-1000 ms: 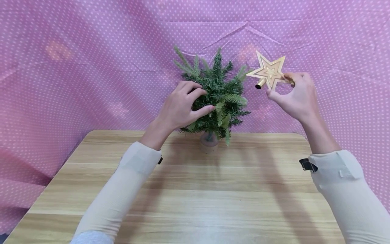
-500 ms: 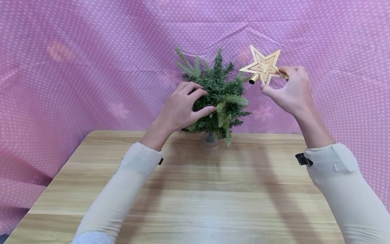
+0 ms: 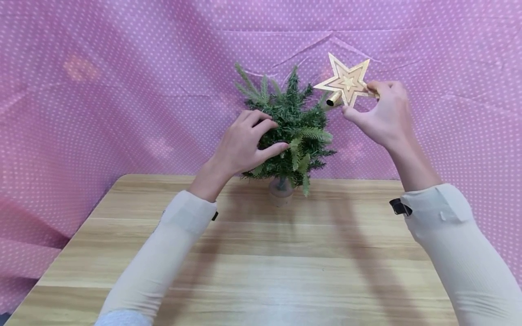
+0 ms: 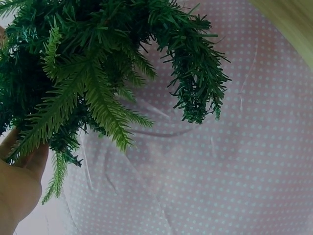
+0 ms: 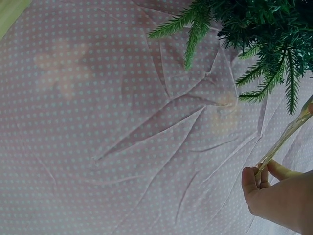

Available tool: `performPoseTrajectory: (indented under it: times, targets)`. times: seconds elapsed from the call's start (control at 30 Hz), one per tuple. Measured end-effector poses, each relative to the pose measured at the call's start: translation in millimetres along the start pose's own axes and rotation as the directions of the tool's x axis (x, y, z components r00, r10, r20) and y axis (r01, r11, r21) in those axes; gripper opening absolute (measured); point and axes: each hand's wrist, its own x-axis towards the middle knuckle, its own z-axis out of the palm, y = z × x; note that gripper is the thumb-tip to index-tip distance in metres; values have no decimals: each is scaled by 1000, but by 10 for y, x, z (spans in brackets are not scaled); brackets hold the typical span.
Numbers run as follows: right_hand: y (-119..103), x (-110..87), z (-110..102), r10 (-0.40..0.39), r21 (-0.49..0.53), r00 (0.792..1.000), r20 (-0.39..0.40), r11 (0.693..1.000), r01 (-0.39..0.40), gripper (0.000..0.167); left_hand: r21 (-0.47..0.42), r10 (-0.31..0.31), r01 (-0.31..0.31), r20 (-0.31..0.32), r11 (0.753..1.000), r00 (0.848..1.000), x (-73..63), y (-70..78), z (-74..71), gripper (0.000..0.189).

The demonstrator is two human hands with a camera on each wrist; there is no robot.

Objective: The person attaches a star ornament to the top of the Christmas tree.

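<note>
A small artificial Christmas tree (image 3: 303, 120) stands upright at the back of the table, its base (image 3: 280, 194) showing below the branches. My left hand (image 3: 241, 142) grips it from the left, fingers bent into the foliage and thumb across the front; the fingertips are partly hidden. In the left wrist view, that hand (image 4: 19, 191) appears among the needles. To the right of the treetop, my right hand (image 3: 389, 113) pinches a gold star tree topper (image 3: 348, 81) by its right and lower points. A short hollow tube slants down from the star. The right wrist view shows the star (image 5: 286, 137) edge-on.
The wooden table (image 3: 302, 262) extends toward me from the tree. Behind it hangs a creased pink dotted cloth (image 3: 163, 54), close to the table's back edge. Light green sprigs (image 4: 105, 98) stick out among the darker branches.
My right hand has moved left and upward with the star, bringing it nearer the treetop. The left hand and the tree stay almost in place.
</note>
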Motion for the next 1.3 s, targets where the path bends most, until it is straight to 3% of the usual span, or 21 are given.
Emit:
performPoseTrajectory:
  times: [0.3,0.53,0.87,1.3]
  targets:
    - [-100,80,37,-5,2,1000,17,1000,5,86,-4,1,-1,7,1000,1000,0,-17,0,51]
    - [-189,163,61,0,-20,999,35,1000,1,97,-9,9,-9,-6,1000,1000,-8,-30,-3,51]
    - [-312,264,101,14,-33,999,50,999,-12,90,-20,17,-17,-23,1000,1000,3,-46,2,53]
    - [-412,359,133,1,-58,999,40,998,1,90,11,6,-6,13,1000,1000,11,-23,-23,53]
